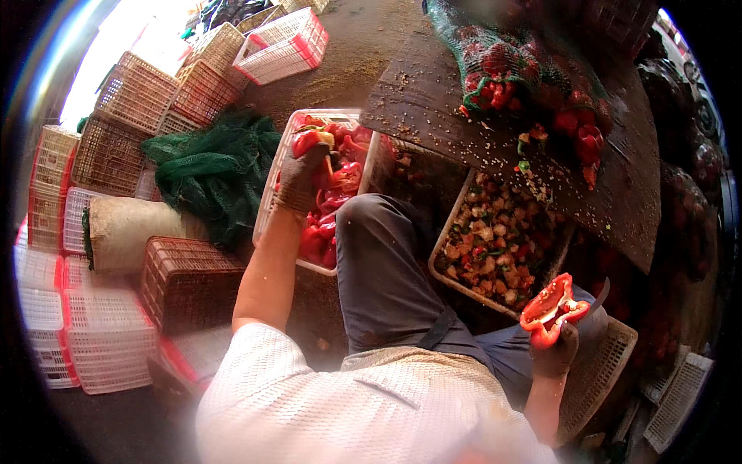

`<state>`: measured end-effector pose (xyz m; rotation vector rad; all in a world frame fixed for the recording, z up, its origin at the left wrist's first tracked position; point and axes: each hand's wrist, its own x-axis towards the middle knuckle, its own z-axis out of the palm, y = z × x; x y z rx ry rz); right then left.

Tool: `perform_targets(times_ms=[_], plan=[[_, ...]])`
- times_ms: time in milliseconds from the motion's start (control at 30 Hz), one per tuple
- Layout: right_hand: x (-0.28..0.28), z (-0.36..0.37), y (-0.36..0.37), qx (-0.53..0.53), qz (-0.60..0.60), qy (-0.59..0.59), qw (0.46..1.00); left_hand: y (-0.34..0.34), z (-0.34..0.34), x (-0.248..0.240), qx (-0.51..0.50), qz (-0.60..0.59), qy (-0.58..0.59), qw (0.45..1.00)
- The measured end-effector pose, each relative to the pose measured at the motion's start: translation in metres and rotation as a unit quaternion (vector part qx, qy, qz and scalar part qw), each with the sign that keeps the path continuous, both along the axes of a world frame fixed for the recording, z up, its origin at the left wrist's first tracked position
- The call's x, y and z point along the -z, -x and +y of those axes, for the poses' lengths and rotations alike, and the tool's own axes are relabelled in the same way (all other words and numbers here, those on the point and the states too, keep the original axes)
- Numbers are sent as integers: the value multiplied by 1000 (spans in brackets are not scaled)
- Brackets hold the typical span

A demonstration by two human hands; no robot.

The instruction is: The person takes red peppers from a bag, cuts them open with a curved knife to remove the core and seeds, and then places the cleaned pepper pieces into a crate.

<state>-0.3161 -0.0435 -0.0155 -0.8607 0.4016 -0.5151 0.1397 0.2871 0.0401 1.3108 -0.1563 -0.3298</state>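
My left hand [301, 176], in a dark glove, reaches over a white plastic crate [263, 224] filled with cut red bell peppers [340, 185]. Its fingers are closed around a red bell pepper piece [306, 142] whose pale inner side shows. On the right, my gloved right hand [558, 354] is closed beneath a halved red bell pepper [550, 311], its hollow seeded inside facing up. A knife blade [600, 295] sticks out beside that half, apparently from the same hand; its handle is hidden.
Pepper cores and stems fill a crate [437, 255] right of my knee. A dark board [433, 100] strewn with seeds carries green net bags [495, 58] of red peppers. Green netting [224, 166] and stacked crates [135, 93] stand at left. A crate [618, 348] lies near my right arm.
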Motion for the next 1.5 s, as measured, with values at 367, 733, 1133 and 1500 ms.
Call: perform_targets(times_ms=[367, 733, 1133, 1500], plan=[[-40, 13, -106, -43, -4, -158, 987, -67, -155, 46, 175, -90, -208, 958], [-29, 5, -131, -20, 73, -106, 992, 111, -198, -35, 444, -529, -75, 720], [-70, 31, -165, -173, -6, -16, 985, 84, -112, -7, 57, -397, -118, 908], [-26, 20, -160, -137, 194, -51, 970, -130, -37, 208, 142, -141, -762, 615]])
